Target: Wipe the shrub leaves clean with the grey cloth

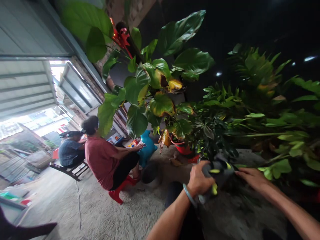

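Note:
My left hand (201, 180), with a pale bangle at its wrist, is closed round a dark grey object with yellow-green patches (221, 173). Motion blurs that object, so its exact kind does not show. On its other side, my right hand (253, 178) reaches in from the right. Its fingertips are drawn together at the object's right edge; what lies between them is too dark to make out. Leafy green plants (250, 126) stand just beyond both hands. Behind the left hand is a red pot (183, 146) under a large-leaved plant (160, 103) with browned leaves.
A person in a red shirt (102, 160) sits on a red stool (118, 193) to the left, facing a blue toy-like figure (147, 150). Another person (71, 151) sits farther back. A dark bucket (150, 173) stands on the concrete floor (100, 213). A dark chair part (30, 230) juts in at lower left.

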Demonstrator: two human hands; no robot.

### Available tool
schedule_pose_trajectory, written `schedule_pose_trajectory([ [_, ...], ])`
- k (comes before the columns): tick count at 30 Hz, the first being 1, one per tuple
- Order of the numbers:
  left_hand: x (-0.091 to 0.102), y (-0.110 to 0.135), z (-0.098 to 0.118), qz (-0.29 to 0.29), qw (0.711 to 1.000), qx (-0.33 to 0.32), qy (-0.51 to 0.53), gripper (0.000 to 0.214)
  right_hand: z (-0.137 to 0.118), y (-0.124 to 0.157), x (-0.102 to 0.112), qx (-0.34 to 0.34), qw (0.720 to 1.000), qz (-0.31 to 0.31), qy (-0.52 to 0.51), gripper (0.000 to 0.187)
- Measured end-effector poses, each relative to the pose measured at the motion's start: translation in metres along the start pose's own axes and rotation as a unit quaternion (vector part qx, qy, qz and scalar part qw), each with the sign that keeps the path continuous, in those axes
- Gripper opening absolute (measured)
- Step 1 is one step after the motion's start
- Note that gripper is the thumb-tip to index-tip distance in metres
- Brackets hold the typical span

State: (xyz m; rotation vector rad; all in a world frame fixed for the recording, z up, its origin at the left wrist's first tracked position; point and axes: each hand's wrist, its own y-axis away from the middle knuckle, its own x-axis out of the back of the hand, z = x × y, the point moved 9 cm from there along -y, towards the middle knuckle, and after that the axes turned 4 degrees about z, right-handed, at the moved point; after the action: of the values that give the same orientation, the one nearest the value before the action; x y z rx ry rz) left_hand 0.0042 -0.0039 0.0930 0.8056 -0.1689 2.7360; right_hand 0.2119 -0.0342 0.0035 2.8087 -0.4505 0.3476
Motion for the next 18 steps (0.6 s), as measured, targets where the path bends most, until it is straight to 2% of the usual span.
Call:
schedule_pose_trajectory([
  [2,-0.005,0.022,-0.01,-0.061,0.998,-0.011,-0.013,0.05,0.001,0.002,-0.003,0.003,1.0,-0.018,-0.001,0.026],
  [4,0.014,0.027,-0.009,-0.039,0.999,-0.016,-0.002,0.048,0.003,0.005,-0.007,-0.007,1.0,-0.025,-0.005,0.029],
  [7,0.065,0.003,0.014,0.112,0.993,-0.029,0.027,0.048,0.005,0.011,-0.009,-0.033,0.999,-0.01,-0.013,0.024],
  [9,0.086,-0.017,0.027,0.224,0.974,-0.027,0.036,0.05,0.003,0.013,-0.009,-0.045,0.999,0.006,-0.013,0.022],
  [11,0.079,-0.029,0.027,0.25,0.968,0.001,0.024,0.051,0.0,0.014,-0.008,-0.05,0.999,0.013,-0.007,0.021],
  [12,0.065,-0.031,0.021,0.226,0.974,0.018,0.013,0.051,-0.002,0.014,-0.007,-0.048,0.999,0.014,-0.001,0.022],
  [14,0.028,-0.021,0.003,0.119,0.992,0.038,-0.016,0.048,-0.006,0.013,-0.004,-0.037,0.999,0.013,0.015,0.024],
  [16,-0.002,0.003,-0.014,0.009,0.999,0.027,-0.025,0.049,-0.008,0.012,0.0,-0.023,0.999,0.017,0.029,0.031],
  [17,-0.004,0.015,-0.023,-0.011,0.999,0.033,-0.027,0.045,-0.008,0.012,0.002,-0.018,0.999,0.019,0.035,0.035],
  [18,0.001,0.023,-0.027,-0.004,0.999,0.034,-0.028,0.045,-0.007,0.013,0.004,-0.016,0.999,0.02,0.039,0.038],
])
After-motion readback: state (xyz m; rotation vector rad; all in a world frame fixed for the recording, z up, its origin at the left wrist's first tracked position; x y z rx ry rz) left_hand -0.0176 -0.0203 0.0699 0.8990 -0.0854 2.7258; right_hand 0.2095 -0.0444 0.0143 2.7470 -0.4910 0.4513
